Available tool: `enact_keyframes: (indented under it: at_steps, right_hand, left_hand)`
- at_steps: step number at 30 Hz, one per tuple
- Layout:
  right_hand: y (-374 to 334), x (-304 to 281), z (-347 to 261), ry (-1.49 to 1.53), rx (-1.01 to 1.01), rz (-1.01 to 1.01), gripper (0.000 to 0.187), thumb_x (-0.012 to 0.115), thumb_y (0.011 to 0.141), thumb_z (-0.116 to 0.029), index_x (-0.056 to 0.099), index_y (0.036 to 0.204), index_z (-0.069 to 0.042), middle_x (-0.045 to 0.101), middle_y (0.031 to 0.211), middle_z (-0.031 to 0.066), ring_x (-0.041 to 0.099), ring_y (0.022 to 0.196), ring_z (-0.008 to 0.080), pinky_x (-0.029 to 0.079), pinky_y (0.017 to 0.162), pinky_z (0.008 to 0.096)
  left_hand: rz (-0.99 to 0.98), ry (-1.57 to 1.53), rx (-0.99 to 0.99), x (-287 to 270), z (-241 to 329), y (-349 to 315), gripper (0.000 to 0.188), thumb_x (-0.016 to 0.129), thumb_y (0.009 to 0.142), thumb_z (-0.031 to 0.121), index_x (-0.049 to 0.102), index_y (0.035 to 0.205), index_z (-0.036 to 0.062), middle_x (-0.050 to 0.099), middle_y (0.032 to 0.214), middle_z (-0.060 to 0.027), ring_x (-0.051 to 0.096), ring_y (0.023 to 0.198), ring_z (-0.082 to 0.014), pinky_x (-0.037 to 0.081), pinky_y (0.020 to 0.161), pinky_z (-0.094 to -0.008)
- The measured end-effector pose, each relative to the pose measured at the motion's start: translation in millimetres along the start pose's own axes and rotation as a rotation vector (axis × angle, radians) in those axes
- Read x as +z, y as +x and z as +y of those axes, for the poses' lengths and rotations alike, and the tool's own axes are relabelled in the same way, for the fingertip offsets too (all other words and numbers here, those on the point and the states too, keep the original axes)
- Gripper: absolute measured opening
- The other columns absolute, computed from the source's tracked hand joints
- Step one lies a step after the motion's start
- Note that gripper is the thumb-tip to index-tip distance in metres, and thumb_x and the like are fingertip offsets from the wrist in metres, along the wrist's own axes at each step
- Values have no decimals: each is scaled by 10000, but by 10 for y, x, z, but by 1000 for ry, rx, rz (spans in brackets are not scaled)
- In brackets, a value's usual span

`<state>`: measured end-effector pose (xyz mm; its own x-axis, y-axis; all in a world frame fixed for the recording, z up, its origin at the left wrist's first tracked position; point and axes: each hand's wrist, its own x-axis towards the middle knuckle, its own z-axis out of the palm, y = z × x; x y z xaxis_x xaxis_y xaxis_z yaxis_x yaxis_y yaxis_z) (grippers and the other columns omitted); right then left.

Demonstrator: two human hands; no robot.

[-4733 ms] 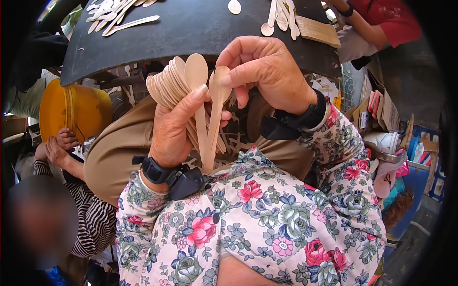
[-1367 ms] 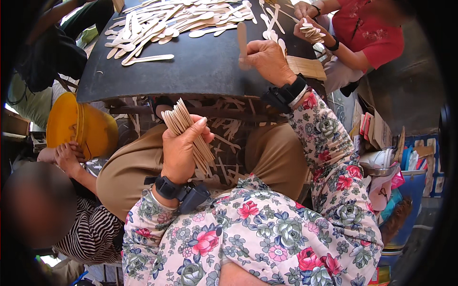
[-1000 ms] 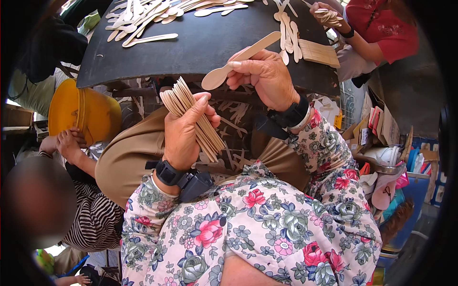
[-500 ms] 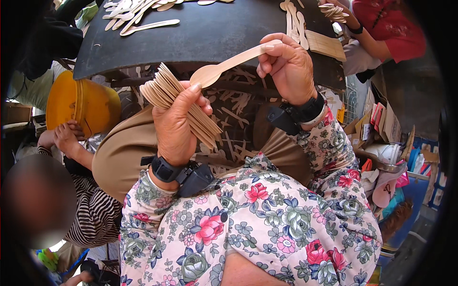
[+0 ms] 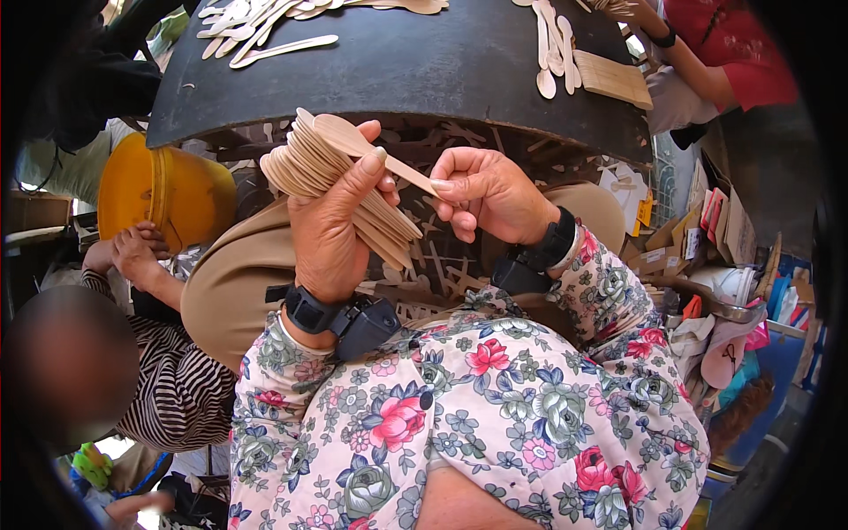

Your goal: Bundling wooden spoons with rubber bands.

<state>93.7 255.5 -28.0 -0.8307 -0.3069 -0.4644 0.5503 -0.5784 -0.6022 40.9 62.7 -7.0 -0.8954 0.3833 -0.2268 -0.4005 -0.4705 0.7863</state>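
My left hand is closed around a fanned stack of wooden spoons, bowls up and left, handles down and right. One more wooden spoon lies across the top of that stack, its bowl against the others near my left thumb. Thumb and fingers of my right hand pinch the end of this spoon's handle. Both hands are above my lap, just below the near edge of the dark table.
Loose wooden spoons lie on the table's far left, others beside a neat stack at right. A yellow bucket stands left, near another person's hands. A person in red sits far right. Cardboard boxes are at right.
My right hand has come down and left, bringing the spoon it pinches onto the stack in my left hand. The spoon now slopes down to the right instead of up.
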Motion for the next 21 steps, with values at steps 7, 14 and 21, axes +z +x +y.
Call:
enact_keyframes:
  at_steps: [7, 14, 21]
  right_hand:
    - [77, 75, 95, -125, -3, 60, 107, 664, 876, -95, 586, 842, -31, 621, 698, 50, 568, 482, 81, 483, 449, 214]
    - [138, 84, 232, -364, -90, 97, 205, 697, 868, -168, 646, 973, 1, 632, 770, 31, 608, 626, 84, 515, 550, 208]
    - [152, 173, 255, -386, -140, -89, 349, 703, 870, -250, 640, 1088, 16, 643, 838, 32, 613, 752, 103, 517, 647, 233]
  left_hand:
    - [-10, 98, 6, -39, -19, -19, 240, 643, 916, 169, 582, 1095, 20, 627, 894, -62, 587, 758, -157, 495, 719, -308]
    - [20, 54, -3, -44, -64, -50, 177, 615, 938, 181, 571, 1047, 48, 664, 904, -81, 670, 893, -209, 546, 791, -334]
    - [41, 68, 4, -24, -53, -36, 162, 617, 935, 149, 579, 1040, 32, 674, 896, -93, 688, 863, -219, 569, 771, -335]
